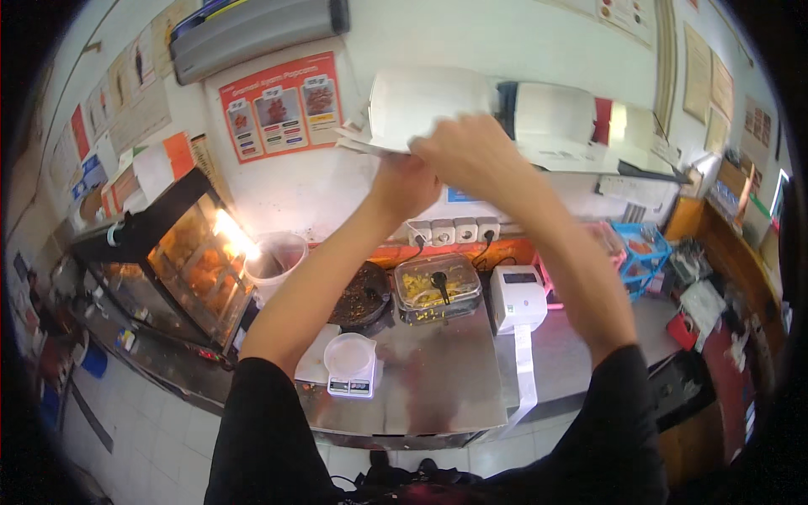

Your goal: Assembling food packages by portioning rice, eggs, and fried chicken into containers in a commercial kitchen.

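Both arms reach up and forward to the wall shelf. My right hand [473, 153] is curled closed in front of a white box [433, 103], smeared by motion; what it grips is hidden. Just below and to its left, my left hand [407, 187] is closed too, touching or very near my right fingers. Flat pale sheets [364, 145] stick out leftward beside my left hand. Whether its fingers grip them cannot be made out. The white box stands on the shelf [589, 162] behind my hands.
Below are a white kitchen scale [350, 380] bearing a bowl [349, 355], a clear lidded food container [438, 290], a dark pan [362, 299] and a label printer [517, 296] trailing paper. A lit glass food warmer [189, 261] stands left; a blue basket [641, 259] right.
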`<state>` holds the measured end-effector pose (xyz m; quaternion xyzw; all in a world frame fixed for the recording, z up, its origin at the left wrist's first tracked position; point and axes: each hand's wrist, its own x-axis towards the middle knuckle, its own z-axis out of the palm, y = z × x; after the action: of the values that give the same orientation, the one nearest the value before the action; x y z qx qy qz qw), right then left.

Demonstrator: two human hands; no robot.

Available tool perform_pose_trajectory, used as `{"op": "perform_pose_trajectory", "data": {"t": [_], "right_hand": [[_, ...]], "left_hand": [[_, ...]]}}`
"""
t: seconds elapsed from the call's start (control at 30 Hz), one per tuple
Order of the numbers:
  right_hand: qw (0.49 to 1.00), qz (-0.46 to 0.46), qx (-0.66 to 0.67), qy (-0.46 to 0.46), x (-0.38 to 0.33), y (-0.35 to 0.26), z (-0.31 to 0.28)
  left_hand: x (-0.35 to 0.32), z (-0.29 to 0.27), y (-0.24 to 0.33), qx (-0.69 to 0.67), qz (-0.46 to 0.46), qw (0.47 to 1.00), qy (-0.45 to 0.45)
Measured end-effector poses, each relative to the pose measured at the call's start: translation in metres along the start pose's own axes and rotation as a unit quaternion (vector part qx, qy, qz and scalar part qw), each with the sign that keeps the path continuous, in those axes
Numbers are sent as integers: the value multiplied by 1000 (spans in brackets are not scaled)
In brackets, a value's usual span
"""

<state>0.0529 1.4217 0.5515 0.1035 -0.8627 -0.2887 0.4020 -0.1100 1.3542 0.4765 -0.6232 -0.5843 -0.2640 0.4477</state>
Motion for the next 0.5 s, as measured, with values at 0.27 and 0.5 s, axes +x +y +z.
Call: {"op": "perform_pose_trajectory", "data": {"t": [0.27,0.5], "right_hand": [[861,377,342,-13,-190,-201,-64],[457,581,646,-188,-307,-372,134]], "left_hand": [[-213,-50,113,-113,-258,943,175],[-438,84,298,-239,-693,677,-66]]}}
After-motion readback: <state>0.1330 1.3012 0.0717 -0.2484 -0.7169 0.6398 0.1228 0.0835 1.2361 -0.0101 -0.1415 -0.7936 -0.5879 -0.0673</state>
